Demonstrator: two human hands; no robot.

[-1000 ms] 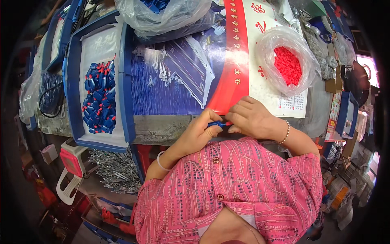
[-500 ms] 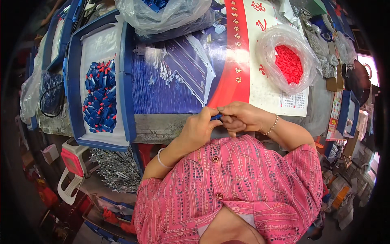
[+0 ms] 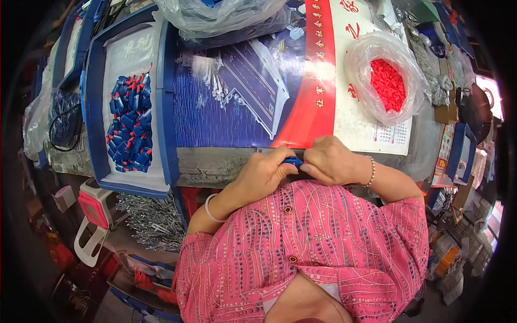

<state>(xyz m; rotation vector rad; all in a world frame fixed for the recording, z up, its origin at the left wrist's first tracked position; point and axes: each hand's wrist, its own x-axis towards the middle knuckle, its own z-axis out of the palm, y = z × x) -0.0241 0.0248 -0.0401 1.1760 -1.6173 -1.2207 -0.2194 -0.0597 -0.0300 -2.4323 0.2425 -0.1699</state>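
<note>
At the near edge of the table, my left hand (image 3: 265, 172) grips a small blue plastic part (image 3: 292, 161) between thumb and fingers. Close against its right end, my right hand (image 3: 333, 161) is closed in a pinch. A bit of a small red plastic piece (image 3: 305, 162) shows at those fingertips; the rest is covered by them. Left of my hands, a blue tray (image 3: 170, 107) lined with white paper holds a heap of blue parts with red tips (image 3: 129, 126). To the far right, an open clear plastic bag (image 3: 358, 64) contains many small red pieces (image 3: 388, 86).
A large clear bag (image 3: 226, 24) with blue parts lies at the back. A poster with a ship picture (image 3: 231, 97) covers the tabletop. Below the tray are a bundle of thin metal rods (image 3: 153, 220) and a white stool with a red seat (image 3: 94, 207).
My right hand has turned over and drawn its fingers together at the blue part's right end. Both hands sit slightly lower. More of the blue part now shows.
</note>
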